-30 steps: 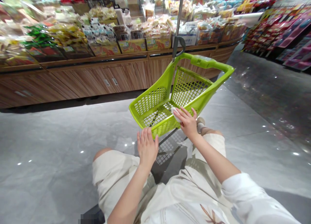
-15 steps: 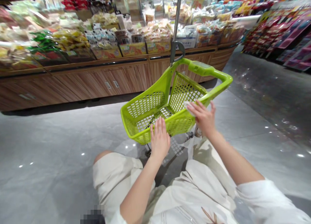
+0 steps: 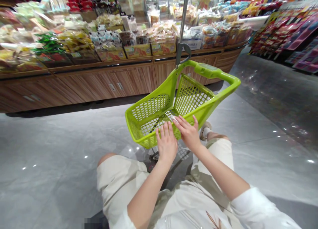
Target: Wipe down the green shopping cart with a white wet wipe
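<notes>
Reading the clock from the middle of the view, a wooden bench (image 3: 137, 78) runs from nine o'clock through twelve to one, with pale cupboard handles (image 3: 120, 85) near ten. On it, green packets (image 3: 47, 43) lie toward ten o'clock, with yellow packets (image 3: 74, 41) just beside them. Red packets (image 3: 77, 4) sit between ten and eleven, farther back. A yellow and orange box (image 3: 163, 48) stands at twelve, and a white box (image 3: 192, 44) at one. At two o'clock is a rack of red bags (image 3: 267, 36), with pink shelves (image 3: 304, 45) beyond. Shiny grey floor (image 3: 62, 139) spreads toward eight.
</notes>
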### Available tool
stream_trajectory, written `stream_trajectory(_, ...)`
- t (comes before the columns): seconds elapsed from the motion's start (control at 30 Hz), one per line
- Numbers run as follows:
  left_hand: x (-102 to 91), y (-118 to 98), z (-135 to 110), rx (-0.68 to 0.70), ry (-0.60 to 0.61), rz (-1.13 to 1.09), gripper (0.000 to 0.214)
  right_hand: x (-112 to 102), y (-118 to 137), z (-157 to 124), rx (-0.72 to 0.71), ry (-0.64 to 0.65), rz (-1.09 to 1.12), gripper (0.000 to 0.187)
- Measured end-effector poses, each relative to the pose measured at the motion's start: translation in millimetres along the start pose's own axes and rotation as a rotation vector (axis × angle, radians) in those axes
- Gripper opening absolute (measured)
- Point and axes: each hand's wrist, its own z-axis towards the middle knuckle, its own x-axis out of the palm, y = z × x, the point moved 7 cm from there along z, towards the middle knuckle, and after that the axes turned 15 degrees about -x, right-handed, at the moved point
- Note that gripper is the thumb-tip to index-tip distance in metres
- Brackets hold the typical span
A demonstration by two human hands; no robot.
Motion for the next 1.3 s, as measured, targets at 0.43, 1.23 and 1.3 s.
stream_trajectory(0.43,11.9,2.2,-0.9,0.089,-0.009,-0.109,0.079,-58.1,-127.3,-37.4,0.282,-0.14,-0.249,0.06)
stream_trajectory(1.23,19.2,-10.9,11.3,0.075,0.026,-0.098,0.08,-2.9,-57.6,-8.1,0.132,-0.035,-0.125,0.072)
stream_trajectory(1.3,19.6,-10.4,11.8,0.074,0.034,-0.088,0.08,5.1,-32.5,-3.3,0.046,-0.003,-0.071,0.071)
